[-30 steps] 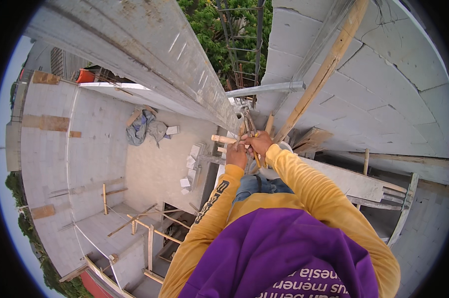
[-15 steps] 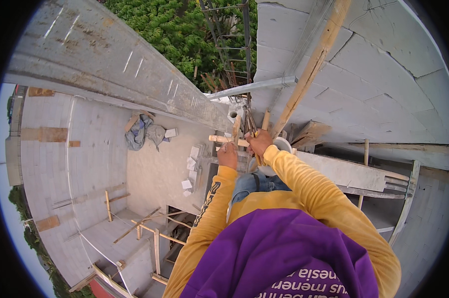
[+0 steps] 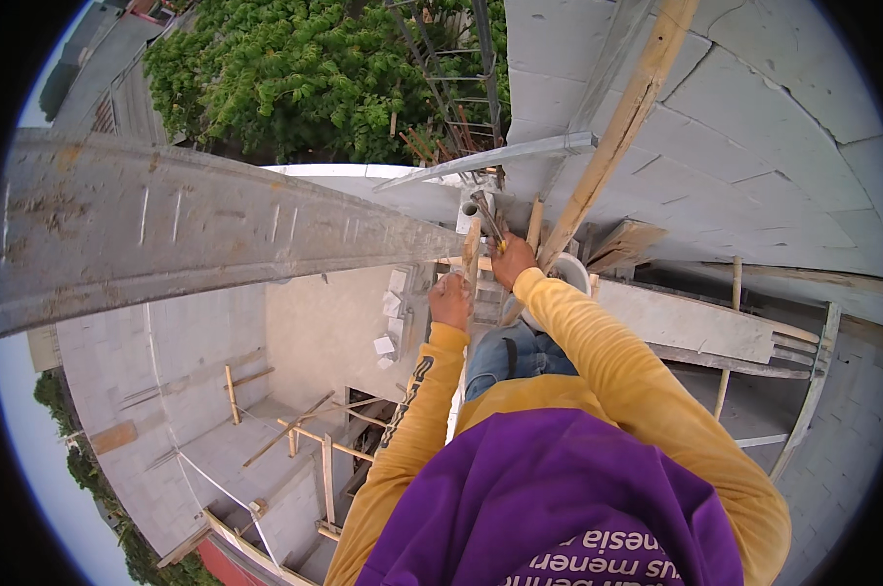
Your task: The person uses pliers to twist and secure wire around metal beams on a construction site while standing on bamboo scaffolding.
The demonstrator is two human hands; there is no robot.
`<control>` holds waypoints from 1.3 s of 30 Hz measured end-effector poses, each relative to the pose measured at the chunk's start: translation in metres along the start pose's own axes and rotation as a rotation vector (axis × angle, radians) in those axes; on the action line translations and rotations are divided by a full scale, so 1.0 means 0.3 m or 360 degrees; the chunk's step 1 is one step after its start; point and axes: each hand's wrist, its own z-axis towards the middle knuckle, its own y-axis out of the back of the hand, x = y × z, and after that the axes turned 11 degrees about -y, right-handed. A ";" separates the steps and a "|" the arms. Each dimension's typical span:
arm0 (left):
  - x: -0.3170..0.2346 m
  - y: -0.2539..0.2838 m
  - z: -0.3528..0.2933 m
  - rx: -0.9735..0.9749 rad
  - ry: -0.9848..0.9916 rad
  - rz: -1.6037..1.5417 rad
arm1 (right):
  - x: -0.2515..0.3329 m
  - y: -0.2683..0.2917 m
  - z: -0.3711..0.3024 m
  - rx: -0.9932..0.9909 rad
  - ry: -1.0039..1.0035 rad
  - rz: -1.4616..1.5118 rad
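Observation:
My left hand (image 3: 451,300) is closed, its fingertips against the side of a narrow upright wooden strip (image 3: 472,246). Whatever it pinches is too small to make out. Just to the right, my right hand (image 3: 512,262) wraps around the handle of a hammer (image 3: 486,213). Its metal head points away from me, beside the top of the strip, and a bit of yellow shows by my fingers. Close to the hammer head is a grey pipe end (image 3: 470,209). A white bucket (image 3: 567,269) stands behind my right wrist, partly hidden by my sleeve.
A long metal beam (image 3: 217,220) comes in from the left and ends near my hands. A wooden pole (image 3: 622,122) leans along the grey block wall (image 3: 754,127) at right. Planks (image 3: 691,317) lie right of me. Far below are a floor (image 3: 315,332) and timber frames (image 3: 327,479).
The view has turned, so the beam lies flatter and more roofs and greenery show. My right hand has moved slightly forward, and the hammer head shows more clearly. My left hand stays by the strip.

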 end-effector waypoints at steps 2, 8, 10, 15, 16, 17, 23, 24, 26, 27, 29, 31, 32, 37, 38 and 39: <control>-0.006 -0.020 -0.006 -0.0010 0.0016 0.0007 | -0.019 0.001 0.014 0.0047 -0.0080 0.0144; 0.022 -0.057 -0.022 0.0042 0.0104 0.0040 | 0.119 0.094 -0.023 0.0560 -0.0463 0.0235; 0.033 -0.087 -0.019 0.0071 0.0108 0.0082 | 0.126 0.108 -0.017 0.0602 -0.0529 0.0395; 0.058 -0.109 -0.003 0.0150 0.0085 0.0231 | 0.078 0.103 0.043 0.0767 -0.0765 0.0834; 0.067 -0.085 -0.003 0.0152 0.0101 0.0277 | 0.099 0.109 0.025 0.0774 -0.0772 0.0869; 0.077 -0.059 -0.005 0.0153 0.0117 0.0323 | 0.123 0.113 0.007 0.0781 -0.0779 0.0904; 0.082 -0.083 -0.002 0.0071 0.0190 0.0098 | 0.088 0.100 0.038 0.0747 -0.0741 0.0707; 0.085 -0.082 0.001 0.0081 0.0204 0.0058 | 0.097 0.110 0.040 0.0788 -0.0701 0.0653; 0.089 -0.079 0.008 0.0011 0.0234 -0.0054 | 0.116 0.128 0.043 0.0870 -0.0620 0.0546; 0.079 -0.099 0.009 -0.0011 0.0256 -0.0108 | 0.106 0.132 0.054 0.0847 -0.0622 0.0489; 0.063 -0.140 0.003 -0.0095 0.0245 -0.0232 | 0.085 0.137 0.073 0.0803 -0.0629 0.0376; 0.061 -0.144 0.000 -0.0077 0.0151 -0.0295 | 0.080 0.124 0.075 0.0824 -0.0618 0.0470; 0.081 -0.136 0.008 -0.0005 0.0073 -0.0296 | 0.076 0.120 0.076 0.0832 -0.0613 0.0518; 0.101 -0.147 0.068 -0.0087 0.0311 -0.0351 | 0.089 0.116 0.081 0.0828 -0.0622 0.0424; 0.097 -0.167 0.069 -0.0107 0.0314 -0.0285 | 0.087 0.119 0.086 0.0817 -0.0638 0.0399; 0.089 -0.181 0.065 -0.0132 0.0316 -0.0224 | 0.102 0.131 0.083 0.0843 -0.0701 0.0476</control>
